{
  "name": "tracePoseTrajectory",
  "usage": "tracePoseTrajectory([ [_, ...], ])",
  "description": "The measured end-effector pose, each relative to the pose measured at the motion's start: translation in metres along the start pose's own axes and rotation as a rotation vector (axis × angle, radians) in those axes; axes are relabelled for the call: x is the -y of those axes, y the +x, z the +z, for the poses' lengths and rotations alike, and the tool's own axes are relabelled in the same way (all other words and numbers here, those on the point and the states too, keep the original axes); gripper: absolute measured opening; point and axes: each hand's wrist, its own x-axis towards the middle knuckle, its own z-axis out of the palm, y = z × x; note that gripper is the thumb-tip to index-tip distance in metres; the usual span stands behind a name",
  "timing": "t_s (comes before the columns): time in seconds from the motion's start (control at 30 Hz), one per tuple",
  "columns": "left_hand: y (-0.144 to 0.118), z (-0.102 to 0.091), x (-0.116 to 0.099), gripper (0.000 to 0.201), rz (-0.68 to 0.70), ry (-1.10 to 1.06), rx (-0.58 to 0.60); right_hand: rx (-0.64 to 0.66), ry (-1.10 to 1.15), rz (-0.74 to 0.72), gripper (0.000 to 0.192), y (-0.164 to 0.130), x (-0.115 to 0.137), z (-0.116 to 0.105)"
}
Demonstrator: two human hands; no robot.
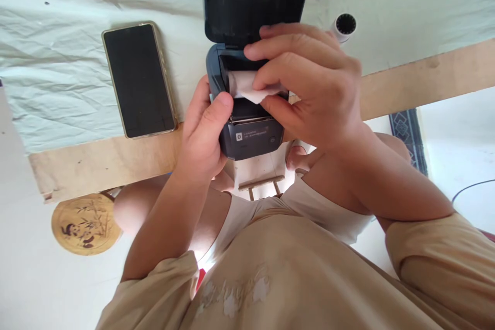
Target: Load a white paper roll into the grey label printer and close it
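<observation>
The left hand (203, 136) was curled, with its thumb stretched upward. The right hand (309, 85) reached across, its fingers (270, 51) bent and pinched together.

Soft, even daylight fills the frame, brightest on the pale floor at the lower left and right edge, where whites wash out. The crinkled white cloth (58, 62) across the upper half shows gentle shadows in its folds. The glossy black smartphone with gold rim (139, 80) at upper left is dull, without glare. Focus is sharp at the centre; the beige shirt (294, 278) along the bottom looks soft, and straight edges bow toward the corners.
</observation>
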Motion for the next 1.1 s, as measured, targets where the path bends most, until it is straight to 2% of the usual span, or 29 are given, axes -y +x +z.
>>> tracePoseTrajectory([
  [0.1,0.0,-0.001,0.001,0.028,0.013,0.005,0.004,-0.105,-0.003,-0.063,0.017,-0.002,-0.002,0.0],
  [0.2,0.001,-0.004,0.001,0.034,0.048,0.013,0.03,-0.114,-0.016,-0.088,0.018,-0.004,0.0,-0.002],
  [0.3,0.002,-0.006,0.002,0.045,0.106,0.028,0.069,-0.117,0.085,-0.167,0.014,-0.008,0.004,-0.005],
  [0.53,0.006,-0.011,0.004,0.05,0.163,0.025,0.104,0.005,0.176,-0.256,0.006,-0.015,0.002,-0.003],
  [0.6,0.007,-0.013,0.004,0.053,0.157,0.07,0.129,0.004,0.205,-0.251,0.002,-0.015,0.001,-0.002],
  [0.7,0.009,-0.015,0.004,0.061,0.163,0.096,0.161,-0.049,0.322,-0.232,0.015,-0.013,0.0,-0.002],
  [0.8,0.01,-0.015,0.004,0.071,0.151,0.091,0.189,-0.071,0.33,-0.189,0.012,-0.01,-0.002,-0.003],
  [1.0,0.011,-0.017,0.002,0.081,0.14,0.1,0.272,-0.035,0.249,-0.111,0.013,-0.008,-0.006,-0.003],
  [1.1,0.011,-0.017,0.002,0.076,0.151,0.093,0.26,0.033,0.238,-0.077,0.016,-0.007,-0.005,-0.004],
])
